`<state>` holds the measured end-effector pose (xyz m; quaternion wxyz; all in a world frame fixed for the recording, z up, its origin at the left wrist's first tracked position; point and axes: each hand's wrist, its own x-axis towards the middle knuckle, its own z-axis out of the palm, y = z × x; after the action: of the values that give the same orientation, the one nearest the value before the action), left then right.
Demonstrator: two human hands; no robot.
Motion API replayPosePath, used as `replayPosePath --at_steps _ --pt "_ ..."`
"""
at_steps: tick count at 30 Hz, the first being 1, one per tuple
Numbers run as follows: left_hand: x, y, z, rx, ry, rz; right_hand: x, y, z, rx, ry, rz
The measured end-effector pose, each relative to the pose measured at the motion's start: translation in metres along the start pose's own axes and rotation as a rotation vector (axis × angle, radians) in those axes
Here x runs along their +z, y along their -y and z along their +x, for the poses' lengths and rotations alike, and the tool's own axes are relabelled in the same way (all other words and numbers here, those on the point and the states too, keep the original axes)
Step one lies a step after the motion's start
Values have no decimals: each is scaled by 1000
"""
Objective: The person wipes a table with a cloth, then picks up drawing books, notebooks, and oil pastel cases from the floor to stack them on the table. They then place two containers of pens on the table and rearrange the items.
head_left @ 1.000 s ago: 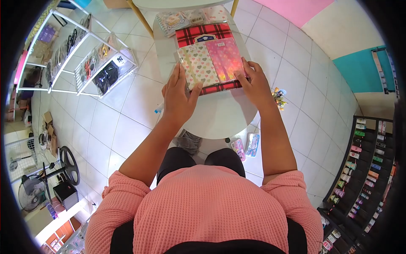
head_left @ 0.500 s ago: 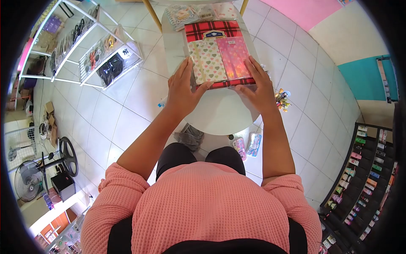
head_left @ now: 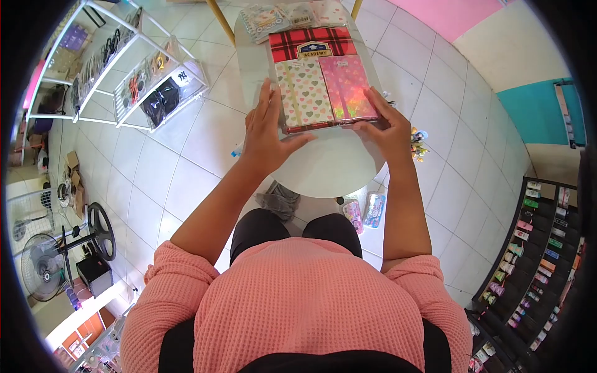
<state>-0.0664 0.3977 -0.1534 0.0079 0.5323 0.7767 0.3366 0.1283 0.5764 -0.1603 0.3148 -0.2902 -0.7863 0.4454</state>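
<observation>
Left hand, right hand, spread wide, flank white heart-print pack, shiny pink pack atop red plaid packet.

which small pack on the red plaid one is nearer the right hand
The shiny pink pack; the pale pack with green hearts lies toward the left hand.

Red-and-black plaid ACADEMY cover mostly hidden under cream heart-print pack and shiny pink pack; right hand's contact with the latter unclear. White metal rack cut by top edge. Labels on black shelf goods too small to read.
</observation>
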Motion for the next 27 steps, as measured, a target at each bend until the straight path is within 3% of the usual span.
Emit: replayPosePath --at_steps 6,20,26,27 --pt "6 4 -2 126 88 12 -1 -2 -4 42 0 28" --pt "10 2 -6 180 -27 -35 0 -10 0 -8 -13 95" --pt "16 -2 -10 205 -70 16 -5 -8 -5 -27 39 -115" --pt "18 2 -12 213 -44 39 -5 -8 -6 -124 41 -219"
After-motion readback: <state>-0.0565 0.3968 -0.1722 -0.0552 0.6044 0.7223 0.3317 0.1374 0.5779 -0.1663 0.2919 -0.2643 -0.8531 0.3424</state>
